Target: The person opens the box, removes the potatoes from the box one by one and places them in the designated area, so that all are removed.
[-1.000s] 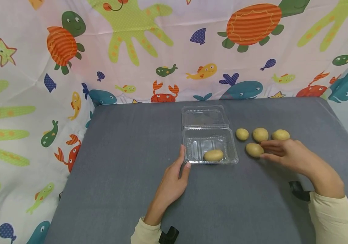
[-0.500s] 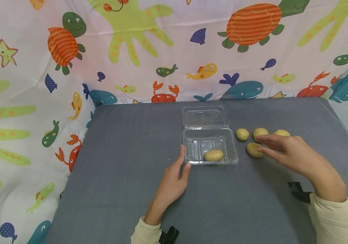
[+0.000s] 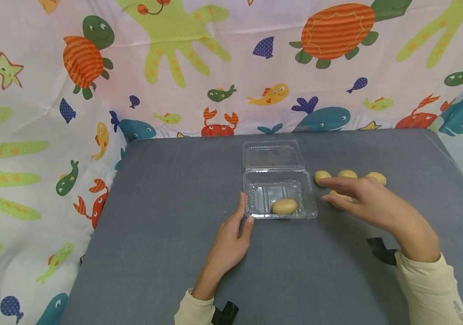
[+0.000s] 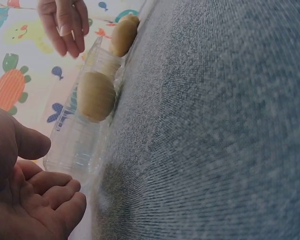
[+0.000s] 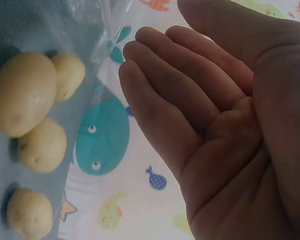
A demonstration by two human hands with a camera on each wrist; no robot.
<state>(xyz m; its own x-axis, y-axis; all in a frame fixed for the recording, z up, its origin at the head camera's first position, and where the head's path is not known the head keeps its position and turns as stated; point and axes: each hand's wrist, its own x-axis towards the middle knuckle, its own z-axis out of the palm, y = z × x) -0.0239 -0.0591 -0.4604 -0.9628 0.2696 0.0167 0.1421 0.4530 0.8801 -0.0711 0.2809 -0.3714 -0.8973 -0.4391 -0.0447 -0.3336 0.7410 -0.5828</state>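
Note:
A clear plastic hinged container lies with its lid folded back, and one potato is inside near the front wall. My left hand touches the container's front left corner, index finger along the left side and thumb at the front edge. To the right, my right hand hovers over several loose potatoes, partly covering them in the head view. In the right wrist view its palm holds nothing, its fingers are extended, and a large potato lies in front of smaller ones.
A grey cloth covers the table. Behind and to the left hangs a white curtain printed with sea animals. Black wrist mounts sit at both sleeves.
My right hand has let go of the nearest potato, which stays on the cloth, and has lifted and shifted left over the group. The left hand and the container are unmoved.

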